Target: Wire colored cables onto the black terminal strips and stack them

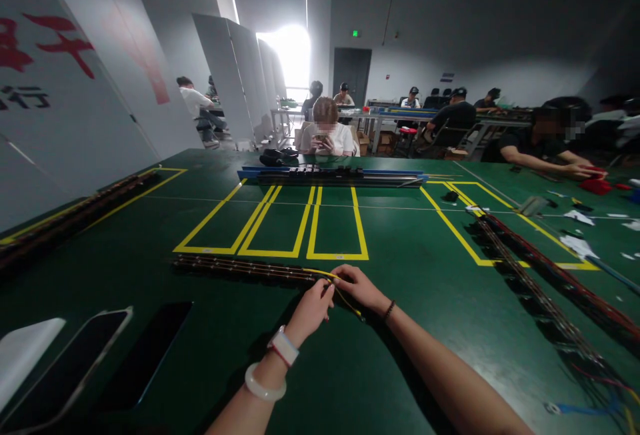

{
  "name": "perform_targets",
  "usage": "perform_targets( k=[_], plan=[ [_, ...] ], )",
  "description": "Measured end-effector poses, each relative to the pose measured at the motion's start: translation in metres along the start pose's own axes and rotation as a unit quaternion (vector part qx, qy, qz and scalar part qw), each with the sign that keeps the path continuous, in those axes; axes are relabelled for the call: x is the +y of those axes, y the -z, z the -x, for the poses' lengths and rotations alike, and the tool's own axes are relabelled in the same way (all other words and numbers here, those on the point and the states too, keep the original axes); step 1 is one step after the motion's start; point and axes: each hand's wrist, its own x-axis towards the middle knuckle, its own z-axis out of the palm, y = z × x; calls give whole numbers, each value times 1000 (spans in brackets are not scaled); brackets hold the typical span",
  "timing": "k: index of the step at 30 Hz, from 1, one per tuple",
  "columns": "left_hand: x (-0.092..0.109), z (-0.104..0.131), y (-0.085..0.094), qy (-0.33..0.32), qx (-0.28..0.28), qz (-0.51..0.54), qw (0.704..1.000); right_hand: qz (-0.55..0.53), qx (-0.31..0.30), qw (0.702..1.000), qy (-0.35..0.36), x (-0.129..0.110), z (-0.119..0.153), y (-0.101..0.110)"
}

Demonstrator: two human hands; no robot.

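A long dark strip with thin copper-coloured lines lies crosswise on the green table. At its right end my left hand is closed, thumb and fingers pinched at the wire end. My right hand meets it there, its fingers pinched on a yellow wire. That wire runs along the strip's top right part, and a thin yellow length hangs past the hands to a small end on the table. The fingertips hide where the wire meets the strip.
Three dark or white flat devices lie front left, including a black phone. Wired strips lie at right, another strip far left, blue rails at the back. People sit beyond.
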Motion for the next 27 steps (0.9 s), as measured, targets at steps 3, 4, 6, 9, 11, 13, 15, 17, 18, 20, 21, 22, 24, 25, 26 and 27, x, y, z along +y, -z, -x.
perform_targets(
  k=[3, 4, 6, 9, 11, 13, 15, 17, 18, 20, 21, 22, 24, 25, 26, 27],
  plan=[
    [-5, -3, -6, 32, -28, 100, 994, -41, -2, 999, 9, -4, 6, -3],
    [-7, -4, -8, 40, -33, 119, 991, -35, 4, 999, 12, -6, 7, -3],
    [-10, -6, -9, 49, -40, 148, 987, -17, 16, 1000, 19, -10, 10, -2],
    [-12, -8, -8, 55, -39, 191, 979, 2, 18, 999, 38, -14, 11, 0],
    [-12, -9, -6, 65, -32, 221, 972, 20, 14, 998, 55, -15, 12, 1],
    [-10, -7, -4, 76, -29, 245, 966, 50, 15, 996, 69, -15, 12, 0],
    [-7, -6, -3, 79, -30, 255, 963, 81, 18, 993, 79, -15, 12, -1],
    [-6, -6, -4, 76, -30, 257, 963, 99, 27, 991, 87, -15, 13, -3],
    [-6, -7, -4, 76, -25, 257, 963, 102, 31, 990, 91, -15, 14, -4],
    [-7, -8, -6, 75, -19, 259, 963, 109, 39, 989, 97, -16, 14, -5],
    [-8, -9, -6, 74, -18, 258, 963, 117, 40, 987, 98, -17, 15, -6],
    [-9, -10, -6, 73, -19, 256, 964, 127, 42, 986, 98, -17, 15, -6],
    [-10, -10, -6, 74, -25, 246, 966, 150, 47, 983, 92, -17, 16, -7],
    [-10, -10, -6, 74, -27, 240, 968, 159, 48, 982, 89, -16, 16, -7],
    [-10, -10, -5, 76, -28, 235, 969, 165, 49, 981, 87, -16, 16, -7],
    [-10, -10, -5, 78, -30, 229, 970, 168, 48, 981, 85, -15, 16, -7]
  ],
)
